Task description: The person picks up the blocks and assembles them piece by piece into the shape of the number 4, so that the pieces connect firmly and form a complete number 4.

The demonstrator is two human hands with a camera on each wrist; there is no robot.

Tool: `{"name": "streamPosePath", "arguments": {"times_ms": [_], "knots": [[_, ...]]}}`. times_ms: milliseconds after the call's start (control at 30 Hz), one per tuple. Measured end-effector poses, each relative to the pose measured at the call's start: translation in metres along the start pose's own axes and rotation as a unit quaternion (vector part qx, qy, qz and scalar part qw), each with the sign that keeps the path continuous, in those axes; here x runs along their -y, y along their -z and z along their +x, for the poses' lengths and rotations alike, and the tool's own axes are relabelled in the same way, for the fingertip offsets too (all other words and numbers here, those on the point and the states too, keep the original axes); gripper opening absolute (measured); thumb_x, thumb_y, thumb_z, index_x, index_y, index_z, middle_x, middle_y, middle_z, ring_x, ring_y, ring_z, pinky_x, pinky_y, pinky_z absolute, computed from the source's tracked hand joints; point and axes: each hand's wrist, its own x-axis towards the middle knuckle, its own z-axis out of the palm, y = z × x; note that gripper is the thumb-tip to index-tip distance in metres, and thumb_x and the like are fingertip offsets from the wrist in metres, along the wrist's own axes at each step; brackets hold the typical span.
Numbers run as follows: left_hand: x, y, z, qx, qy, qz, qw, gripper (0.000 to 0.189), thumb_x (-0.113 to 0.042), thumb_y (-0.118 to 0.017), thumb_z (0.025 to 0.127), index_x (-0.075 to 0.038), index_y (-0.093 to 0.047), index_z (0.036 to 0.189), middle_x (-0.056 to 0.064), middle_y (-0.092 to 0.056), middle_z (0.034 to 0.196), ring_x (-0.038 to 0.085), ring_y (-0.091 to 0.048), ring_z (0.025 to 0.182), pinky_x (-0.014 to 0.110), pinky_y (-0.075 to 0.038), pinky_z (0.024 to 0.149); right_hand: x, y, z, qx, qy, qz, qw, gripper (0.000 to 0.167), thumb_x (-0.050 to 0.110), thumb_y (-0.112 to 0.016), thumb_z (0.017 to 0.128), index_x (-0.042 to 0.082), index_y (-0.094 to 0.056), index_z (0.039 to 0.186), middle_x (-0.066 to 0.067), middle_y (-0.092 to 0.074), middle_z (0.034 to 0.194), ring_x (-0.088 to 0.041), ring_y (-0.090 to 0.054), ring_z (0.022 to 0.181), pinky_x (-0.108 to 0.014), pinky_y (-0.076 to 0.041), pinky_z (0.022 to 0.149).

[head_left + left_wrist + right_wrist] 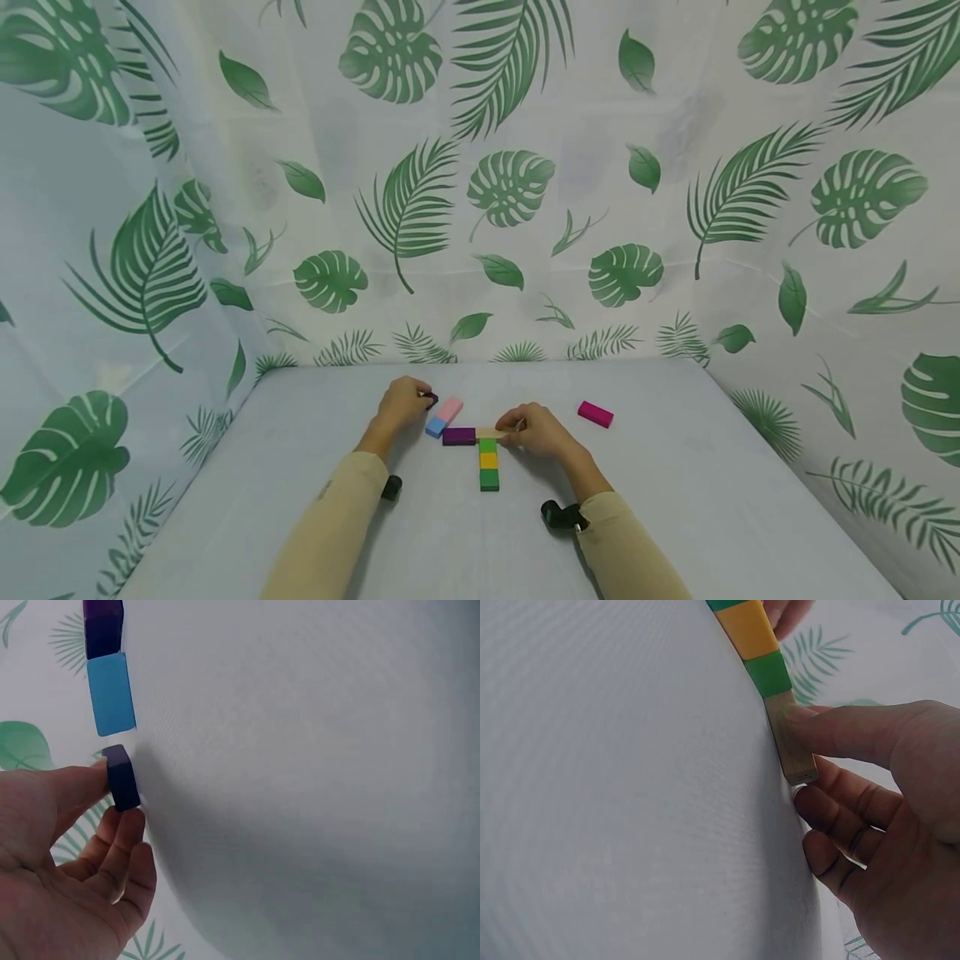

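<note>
A small dark purple block (pixel 124 780) is pinched between the thumb and fingers of my left hand (pixel 402 402), just left of the pink block (pixel 451 407). The blue block (pixel 435 428) touches the pink one's near end. My right hand (pixel 536 429) pinches a plain wooden block (pixel 781 731) with thumb and fingers. This block lies crosswise at the far end of a green, yellow and dark green row, against its green block (pixel 488 446). On the wooden block's left, end to end, lies a longer purple block (pixel 459 437).
A magenta block (pixel 596 414) lies apart on the right of the white table (pixel 675 500). The row's yellow block (pixel 489 461) and dark green block (pixel 490 481) point toward me. A leaf-print cloth (pixel 562 250) hangs behind the table and at both sides.
</note>
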Motion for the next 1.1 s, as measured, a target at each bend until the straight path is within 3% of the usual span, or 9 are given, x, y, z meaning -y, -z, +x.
{"name": "streamPosePath", "arguments": {"times_ms": [267,500,1100], "knots": [[-0.004,-0.005,0.007,-0.018,-0.003,0.009,0.9998,0.028,-0.016,-0.072,0.098,-0.004,-0.075,0.124,0.014,-0.076,0.12,0.027,-0.069,0.11,0.044,-0.056,0.094,-0.003,0.0,0.003,0.002,0.001,0.004,1.0,0.017,0.015,-0.082,0.089,0.019,-0.081,0.105,0.005,-0.073,0.099,-0.017,-0.057,0.091,-0.034,-0.049,0.078],[-0.007,-0.013,0.011,-0.017,-0.014,-0.01,0.9997,0.028,-0.015,-0.071,0.099,-0.004,-0.075,0.124,0.014,-0.074,0.126,0.033,-0.066,0.123,0.048,-0.054,0.102,-0.005,0.0,0.002,0.001,0.007,-0.005,1.0,0.017,0.015,-0.082,0.088,0.018,-0.081,0.105,0.005,-0.074,0.1,-0.017,-0.058,0.09,-0.033,-0.05,0.079],[-0.012,-0.024,0.013,-0.024,0.01,-0.047,0.9986,0.029,-0.02,-0.068,0.101,-0.007,-0.075,0.127,0.012,-0.074,0.126,0.03,-0.067,0.121,0.048,-0.053,0.102,-0.003,0.0,0.0,0.005,0.009,0.009,0.9999,0.017,0.013,-0.081,0.089,0.016,-0.081,0.106,0.004,-0.073,0.099,-0.018,-0.056,0.092,-0.035,-0.049,0.08]]}}
